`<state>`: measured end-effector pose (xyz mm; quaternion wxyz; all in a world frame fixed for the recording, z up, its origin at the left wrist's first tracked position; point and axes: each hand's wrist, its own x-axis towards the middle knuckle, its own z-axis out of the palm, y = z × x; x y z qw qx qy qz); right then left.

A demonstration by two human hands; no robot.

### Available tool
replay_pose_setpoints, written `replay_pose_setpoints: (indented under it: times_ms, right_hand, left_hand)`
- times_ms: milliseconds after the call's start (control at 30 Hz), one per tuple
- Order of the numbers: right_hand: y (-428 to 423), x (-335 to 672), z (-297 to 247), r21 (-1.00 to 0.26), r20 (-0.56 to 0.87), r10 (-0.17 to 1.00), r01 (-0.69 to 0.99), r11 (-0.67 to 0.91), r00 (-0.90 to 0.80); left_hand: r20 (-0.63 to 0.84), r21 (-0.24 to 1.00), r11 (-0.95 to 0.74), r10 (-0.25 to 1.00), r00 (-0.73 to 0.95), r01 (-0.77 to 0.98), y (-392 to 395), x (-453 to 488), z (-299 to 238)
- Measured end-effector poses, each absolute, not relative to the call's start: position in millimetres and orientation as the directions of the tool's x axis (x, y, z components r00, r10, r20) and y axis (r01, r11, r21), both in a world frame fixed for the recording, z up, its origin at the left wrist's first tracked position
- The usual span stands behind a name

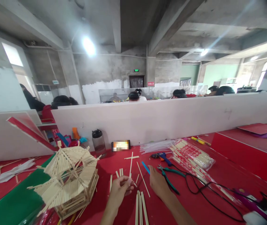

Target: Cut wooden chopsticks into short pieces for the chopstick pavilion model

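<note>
My left hand (120, 189) is closed, its thumb and fingers pinching a thin wooden stick (131, 164) that points away from me. Across its upper part, a shorter stick (135, 157) appears to lie. My right hand (158, 182) grips a slim blue tool (145, 167), its exact kind unclear because the fingers cover most of it. Between the hands lies a loose stick (143, 179) on the red tabletop (126, 215). Below them is a bundle of sticks (140, 207). To the left stands a tiered pavilion model (72, 181) built of wooden sticks.
Green-handled pliers (170, 176), a blue glue gun (162, 157) with a black cord and bagged chopsticks (194, 154) lie right. A phone (121, 145) and a dark-lidded bottle (98, 141) stand by the white partition (170, 115). Other people sit beyond it.
</note>
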<state>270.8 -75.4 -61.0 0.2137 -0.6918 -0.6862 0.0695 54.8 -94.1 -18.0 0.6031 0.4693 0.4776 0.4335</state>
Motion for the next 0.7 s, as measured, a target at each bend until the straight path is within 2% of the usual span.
replay_pose_setpoints:
  times_ms: [200,333,533,700]
  right_hand:
    - [-76,285,-65,-0.666,0.314,0.940,0.736,0.122,0.129]
    - [-76,287,-64,-0.793,0.369,0.904,0.580,0.186,0.214]
    - [-68,287,-81,-0.896,0.298,0.892,0.421,0.139,0.340]
    - [-65,286,-84,-0.897,0.307,0.874,0.422,0.133,0.376]
  left_hand:
    - [-0.173,0.979,0.189,0.968,0.183,-0.074,-91,55,-23]
    - [-0.164,0.981,0.181,0.967,0.194,-0.072,-91,55,-24]
    - [-0.168,0.980,0.185,0.967,0.189,-0.074,-91,57,-24]
    - [-0.162,0.980,0.180,0.967,0.195,-0.080,-91,56,-24]
